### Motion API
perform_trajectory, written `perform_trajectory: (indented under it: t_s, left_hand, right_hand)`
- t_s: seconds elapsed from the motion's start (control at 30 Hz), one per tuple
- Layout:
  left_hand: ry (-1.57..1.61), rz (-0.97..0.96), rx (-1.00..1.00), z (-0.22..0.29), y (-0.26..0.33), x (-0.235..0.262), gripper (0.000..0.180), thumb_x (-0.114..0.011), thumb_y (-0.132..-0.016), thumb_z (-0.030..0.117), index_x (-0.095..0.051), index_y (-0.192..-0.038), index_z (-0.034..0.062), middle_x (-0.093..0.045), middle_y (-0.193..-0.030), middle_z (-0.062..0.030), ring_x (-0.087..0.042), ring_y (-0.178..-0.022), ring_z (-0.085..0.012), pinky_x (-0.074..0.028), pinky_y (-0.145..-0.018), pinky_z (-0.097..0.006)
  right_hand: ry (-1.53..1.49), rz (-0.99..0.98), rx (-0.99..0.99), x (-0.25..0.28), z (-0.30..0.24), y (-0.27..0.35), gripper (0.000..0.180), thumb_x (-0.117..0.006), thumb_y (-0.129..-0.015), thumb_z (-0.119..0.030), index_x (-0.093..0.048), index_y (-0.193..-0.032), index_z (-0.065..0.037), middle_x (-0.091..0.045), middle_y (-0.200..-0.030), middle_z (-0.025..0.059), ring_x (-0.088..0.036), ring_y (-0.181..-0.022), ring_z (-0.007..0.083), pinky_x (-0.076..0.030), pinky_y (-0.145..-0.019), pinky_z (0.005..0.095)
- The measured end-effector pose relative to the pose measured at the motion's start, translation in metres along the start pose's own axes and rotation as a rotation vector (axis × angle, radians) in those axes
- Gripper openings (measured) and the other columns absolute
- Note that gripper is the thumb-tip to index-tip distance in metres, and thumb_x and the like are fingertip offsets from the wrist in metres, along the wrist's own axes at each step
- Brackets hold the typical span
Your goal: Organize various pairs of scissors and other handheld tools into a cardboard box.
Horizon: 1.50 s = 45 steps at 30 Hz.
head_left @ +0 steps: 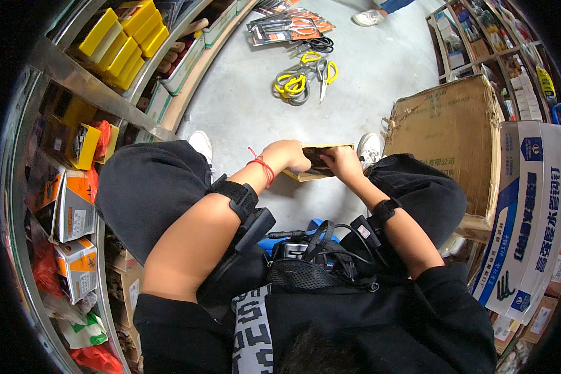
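Observation:
Between my knees is a small, open yellow-brown cardboard box (pixel 311 176) with a dark interior. My left hand (pixel 288 156) is closed around the box's left side, its fingers partly hidden. At the box's right side, my right hand (pixel 345 162) reaches in over the rim with bent fingers pressed together. Whatever those fingers grip inside is too hidden to make out. Beyond the box, several scissors with yellow handles (pixel 291 86) lie in a loose pile on the grey floor (pixel 230 100). Farther off are black-handled scissors (pixel 321 45) and packaged scissors with orange handles (pixel 299 26).
Metal shelving (pixel 75 75) on the left holds yellow boxes (pixel 131 59) and orange-white boxes (pixel 75 212). To the right stand a large worn carton (pixel 445 137) and a blue-white carton (pixel 523 218), with wooden shelves (pixel 480 47) behind. Another person's shoe (pixel 369 17) shows at the far side.

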<state>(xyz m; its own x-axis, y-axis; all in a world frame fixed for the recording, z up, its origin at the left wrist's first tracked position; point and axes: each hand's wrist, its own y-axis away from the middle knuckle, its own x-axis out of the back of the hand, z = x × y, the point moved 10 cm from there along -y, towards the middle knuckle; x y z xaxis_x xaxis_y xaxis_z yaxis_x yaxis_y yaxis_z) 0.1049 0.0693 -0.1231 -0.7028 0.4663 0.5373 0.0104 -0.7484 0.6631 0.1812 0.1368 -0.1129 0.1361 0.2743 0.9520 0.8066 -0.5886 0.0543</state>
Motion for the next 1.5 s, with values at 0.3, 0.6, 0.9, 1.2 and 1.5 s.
perform_trajectory:
  t_s: [0.3, 0.6, 0.9, 1.2, 1.5]
  left_hand:
    - [0.032, -0.011, -0.080, 0.011, 0.008, 0.004, 0.036, -0.047, -0.054, 0.020, -0.057, -0.084, 0.0032, -0.055, -0.084, -0.0188, -0.054, -0.080, -0.0276, -0.042, -0.069, -0.031]
    - [0.031, 0.100, -0.143, 0.009, 0.005, 0.009, 0.037, -0.051, -0.059, 0.035, -0.059, -0.067, 0.0000, -0.055, -0.061, -0.0163, -0.054, -0.057, -0.0248, -0.043, -0.059, -0.031]
    - [0.036, 0.105, -0.152, 0.006, 0.000, 0.005, 0.038, -0.051, -0.059, 0.035, -0.060, -0.069, -0.0003, -0.056, -0.064, -0.0183, -0.054, -0.060, -0.0256, -0.043, -0.061, -0.031]
    - [0.020, 0.086, -0.161, 0.012, 0.005, 0.007, 0.036, -0.051, -0.059, 0.035, -0.060, -0.071, 0.0025, -0.056, -0.065, -0.0159, -0.054, -0.060, -0.0254, -0.043, -0.061, -0.031]
    - [-0.005, 0.125, -0.171, 0.009, 0.003, 0.006, 0.035, -0.050, -0.060, 0.034, -0.060, -0.070, 0.0024, -0.056, -0.063, -0.0160, -0.054, -0.059, -0.0258, -0.042, -0.060, -0.032]
  right_hand:
    - [0.041, -0.128, -0.041, -0.024, 0.010, -0.002, 0.016, -0.058, -0.063, -0.019, -0.059, -0.068, -0.003, -0.055, -0.064, 0.0159, -0.054, -0.059, 0.0292, -0.044, -0.057, 0.0356]
    - [0.063, -0.187, -0.075, -0.029, 0.010, -0.003, 0.017, -0.057, -0.062, -0.018, -0.058, -0.070, -0.003, -0.055, -0.067, 0.0162, -0.055, -0.062, 0.0286, -0.044, -0.059, 0.0357]
    - [0.089, -0.249, 0.159, -0.017, -0.019, 0.005, 0.022, -0.058, -0.060, -0.019, -0.057, -0.076, -0.005, -0.055, -0.066, 0.0147, -0.054, -0.060, 0.0285, -0.044, -0.056, 0.0357]
    - [0.201, -0.233, 0.199, -0.027, -0.019, 0.000, 0.011, -0.052, -0.062, -0.013, -0.053, -0.065, -0.003, -0.054, -0.060, 0.0161, -0.054, -0.056, 0.0294, -0.044, -0.053, 0.0368]
    - [0.283, -0.267, -0.010, -0.026, -0.012, -0.007, 0.007, -0.051, -0.061, -0.005, -0.056, -0.063, -0.002, -0.056, -0.066, 0.0165, -0.056, -0.063, 0.0275, -0.046, -0.058, 0.0346]
